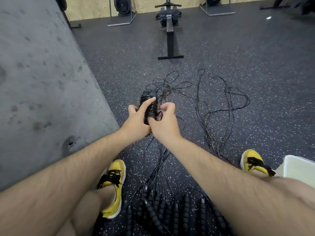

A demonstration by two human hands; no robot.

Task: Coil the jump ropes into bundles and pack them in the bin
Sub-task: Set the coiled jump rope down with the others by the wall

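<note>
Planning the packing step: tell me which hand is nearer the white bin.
Right. The right hand pinches cable at the rope bundle mid-frame; the white bin sits at the person's far right. The left hand holds the bundle, farther from it.

The floor (238,48) is dark matt rubber, flecked with pale specks and slightly grainy. The wall (34,74) on the left looks like bare grey concrete, rough and pitted with small holes. The ropes (213,106) are thin black cords with a glossy, plastic-coated sheen. Their handles (170,212) near the bottom edge look like matt black foam, ribbed in rounded segments. The bundle (150,106) shows shiny black coils. The shoes (115,181) are yellow, cloth or suede-like, matt, with black laces. The bin (300,166) corner is smooth white plastic.
</note>
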